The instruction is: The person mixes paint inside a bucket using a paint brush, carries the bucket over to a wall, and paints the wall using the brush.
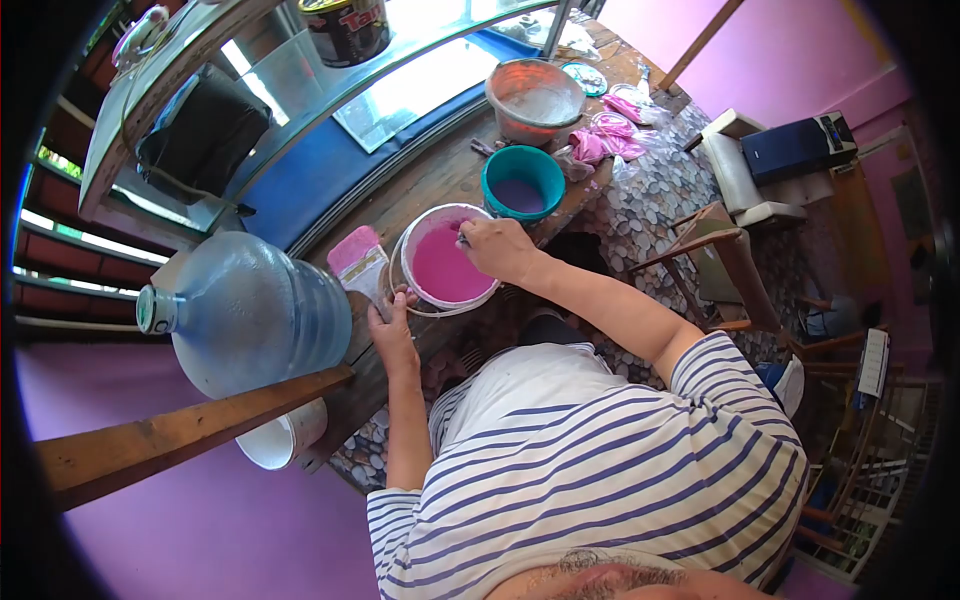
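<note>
My left hand (395,328) is closed round the handle of a wide paintbrush (357,252). Pink paint coats its bristles, which point up and away from me. Beside it stands a white bucket (408,262) with pink paint (445,265) inside. My right hand (500,250) reaches over the bucket's right side, its fingers closed above the paint. A small dark bit shows at those fingertips, but what they hold is not clear. Just beyond the bucket is a teal pail (522,184) with some cloudy liquid in it.
A large blue water bottle (262,312) lies on its side to the left, near a wooden post (200,435). Farther back are an orange-rimmed basin (535,100) and pink plastic bags (608,140). A glass case (300,120) bears a paint can (345,30). Chairs (715,250) stand at right.
</note>
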### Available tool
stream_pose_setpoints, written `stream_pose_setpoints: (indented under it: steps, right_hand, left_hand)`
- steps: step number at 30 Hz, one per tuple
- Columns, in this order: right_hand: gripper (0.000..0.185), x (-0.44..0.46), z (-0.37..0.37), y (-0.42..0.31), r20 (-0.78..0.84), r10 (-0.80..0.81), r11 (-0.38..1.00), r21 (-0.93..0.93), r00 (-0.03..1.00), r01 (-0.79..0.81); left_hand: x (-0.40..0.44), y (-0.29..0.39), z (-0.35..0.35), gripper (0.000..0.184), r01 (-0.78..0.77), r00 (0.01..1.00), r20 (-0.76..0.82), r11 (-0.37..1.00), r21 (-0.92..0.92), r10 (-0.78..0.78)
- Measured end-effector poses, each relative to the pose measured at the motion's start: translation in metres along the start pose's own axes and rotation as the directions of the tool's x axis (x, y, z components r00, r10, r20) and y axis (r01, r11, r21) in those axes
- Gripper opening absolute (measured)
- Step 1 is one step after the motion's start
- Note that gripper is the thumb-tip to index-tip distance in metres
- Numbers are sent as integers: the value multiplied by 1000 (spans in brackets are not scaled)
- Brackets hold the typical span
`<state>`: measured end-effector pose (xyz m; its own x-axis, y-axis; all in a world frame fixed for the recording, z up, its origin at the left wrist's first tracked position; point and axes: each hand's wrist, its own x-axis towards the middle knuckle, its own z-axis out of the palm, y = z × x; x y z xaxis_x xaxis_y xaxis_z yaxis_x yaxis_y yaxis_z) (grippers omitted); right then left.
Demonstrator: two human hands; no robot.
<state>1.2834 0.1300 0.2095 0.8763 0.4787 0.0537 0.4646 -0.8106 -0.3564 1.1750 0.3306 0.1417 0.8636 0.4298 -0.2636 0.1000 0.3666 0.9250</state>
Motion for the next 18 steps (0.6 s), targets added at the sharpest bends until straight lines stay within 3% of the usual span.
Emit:
stream_pose_setpoints:
  steps: [3,7,9,10,12,16,18]
  right_hand:
    - [25,-2,1,8,44,-101,995,9,994,100]
    - [27,0,-2,12,-40,-20,1000,-24,999,19]
    - [27,-3,-18,5,124,-54,998,17,991,52]
    - [27,-6,-12,7,125,-46,999,23,991,44]
    - [27,-4,-7,12,-51,-7,1000,1,999,7]
    - [25,-14,-13,12,29,-38,999,8,999,38]
    - [27,-14,-11,13,-100,43,999,22,994,-41]
  left_hand:
    - [-2,7,4,23,29,1000,-11,1000,9,-29]
    - [-2,12,7,22,27,1000,1,1000,-11,-27]
    - [-3,16,10,22,36,999,17,998,-44,-35]
    - [-3,16,10,23,40,999,17,998,-55,-39]
    - [-4,19,10,23,39,999,21,997,-65,-37]
    - [-7,22,11,25,57,998,39,993,-107,-53]
    - [-5,24,14,26,52,997,55,991,-120,-46]
